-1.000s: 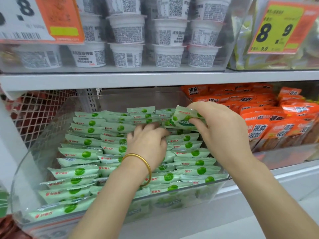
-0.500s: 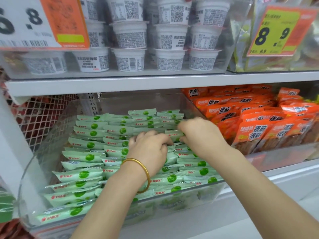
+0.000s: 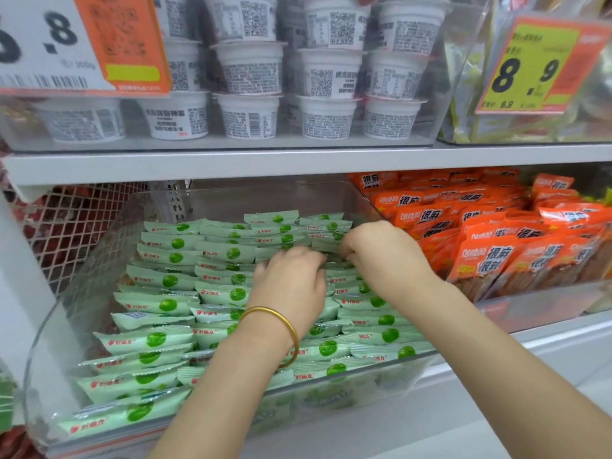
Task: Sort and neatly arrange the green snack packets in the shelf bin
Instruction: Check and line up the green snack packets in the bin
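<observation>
Green snack packets [image 3: 165, 303] lie in overlapping rows inside a clear plastic shelf bin [image 3: 89, 279]. My left hand [image 3: 291, 286], with a gold bangle on the wrist, rests knuckles-up on the middle row, its fingers curled down among the packets. Just to its right, my right hand [image 3: 384, 260] is at the back of the right row, fingers and thumb pinched on a green packet there. The fingertips of both hands are hidden among the packets. The left and middle rows look even; the packets under my hands are partly covered.
Orange snack packets [image 3: 490, 256] fill the neighbouring bin to the right. White cups [image 3: 248, 117] stand stacked on the shelf above, with price tags [image 3: 536, 64] in front. A wire mesh panel [image 3: 73, 226] is at the left.
A second ago my right hand held a green packet up above the back of the right row. It has come down and pushed the packet into that row. My left hand barely moved.
</observation>
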